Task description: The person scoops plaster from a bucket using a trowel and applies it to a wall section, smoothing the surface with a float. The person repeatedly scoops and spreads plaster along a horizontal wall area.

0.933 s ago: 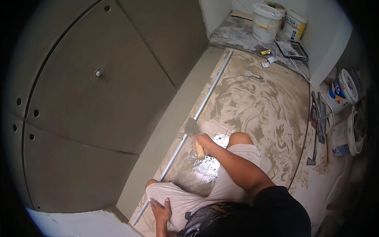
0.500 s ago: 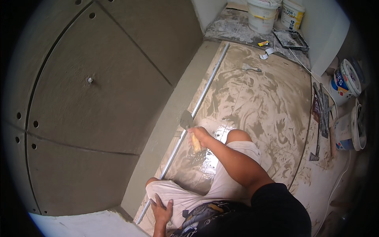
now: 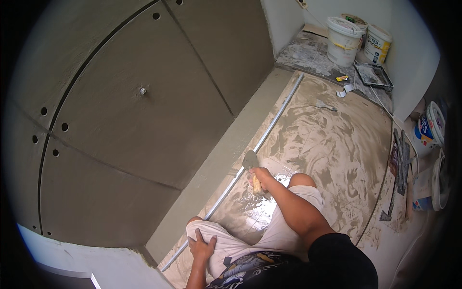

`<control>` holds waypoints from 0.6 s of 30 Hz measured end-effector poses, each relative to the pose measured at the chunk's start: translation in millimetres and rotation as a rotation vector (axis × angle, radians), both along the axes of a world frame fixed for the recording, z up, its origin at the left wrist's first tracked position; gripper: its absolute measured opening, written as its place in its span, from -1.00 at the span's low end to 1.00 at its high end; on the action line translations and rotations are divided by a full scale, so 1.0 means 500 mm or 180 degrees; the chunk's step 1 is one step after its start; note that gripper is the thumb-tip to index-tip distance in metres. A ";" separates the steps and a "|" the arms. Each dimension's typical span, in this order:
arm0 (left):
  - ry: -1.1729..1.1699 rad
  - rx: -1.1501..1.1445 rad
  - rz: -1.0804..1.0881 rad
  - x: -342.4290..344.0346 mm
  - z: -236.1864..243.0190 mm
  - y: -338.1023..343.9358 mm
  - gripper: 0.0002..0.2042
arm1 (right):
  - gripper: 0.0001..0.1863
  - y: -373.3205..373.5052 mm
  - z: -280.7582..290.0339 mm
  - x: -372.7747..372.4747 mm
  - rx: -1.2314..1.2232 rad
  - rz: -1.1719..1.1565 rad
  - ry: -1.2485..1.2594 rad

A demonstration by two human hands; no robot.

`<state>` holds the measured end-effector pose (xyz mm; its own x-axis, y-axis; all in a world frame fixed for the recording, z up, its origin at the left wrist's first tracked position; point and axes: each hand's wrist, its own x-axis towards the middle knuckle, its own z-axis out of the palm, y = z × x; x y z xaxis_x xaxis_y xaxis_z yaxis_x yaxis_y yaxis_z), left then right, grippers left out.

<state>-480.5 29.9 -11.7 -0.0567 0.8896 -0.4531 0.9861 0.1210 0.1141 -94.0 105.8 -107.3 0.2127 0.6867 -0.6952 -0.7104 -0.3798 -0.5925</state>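
My right hand [image 3: 261,177] grips a trowel by its wooden handle [image 3: 257,187]. The trowel's cement-coated blade [image 3: 250,159] points away from me and overlaps a long metal straightedge [image 3: 231,186]; I cannot tell whether they touch. This straightedge lies along a smooth grey cement strip [image 3: 204,176] at the foot of the wall. On my left knee rests my left hand [image 3: 202,248], fingers spread and holding nothing. Under the right hand, the tiled floor [image 3: 332,159] is smeared with wet cement, and a shiny puddle [image 3: 263,213] lies between my legs.
A grey cement-coated wall [image 3: 139,125] with round holes and a small fitting rises at the left. White buckets [image 3: 344,42] and a black paint tray [image 3: 374,76] stand at the far end. A brush [image 3: 327,107] lies on the floor; long tools [image 3: 400,161] and more buckets [image 3: 428,126] line the right.
The whole view has shifted, so the scene sits further right and mostly lower. My right hand still holds the trowel at the straightedge, and my left hand stays on the knee.
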 end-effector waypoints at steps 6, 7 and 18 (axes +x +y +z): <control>0.0049 0.0047 0.0016 0.005 -0.013 0.009 0.07 | -0.64 0.011 -0.035 0.014 0.0021 0.0149 -0.0112; 0.0038 0.0082 0.0013 0.004 -0.018 0.008 0.06 | -0.64 0.013 -0.035 0.017 0.0005 0.0144 -0.0099; -0.0236 0.0261 0.0019 -0.014 -0.027 0.012 -0.10 | -0.71 0.023 -0.032 0.029 -0.0085 0.0017 -0.0029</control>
<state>-487.7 36.1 -25.3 -0.0311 0.9237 -0.3819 0.9738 0.1141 0.1965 -79.3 117.5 -123.3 0.2155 0.6691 -0.7113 -0.7029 -0.3993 -0.5886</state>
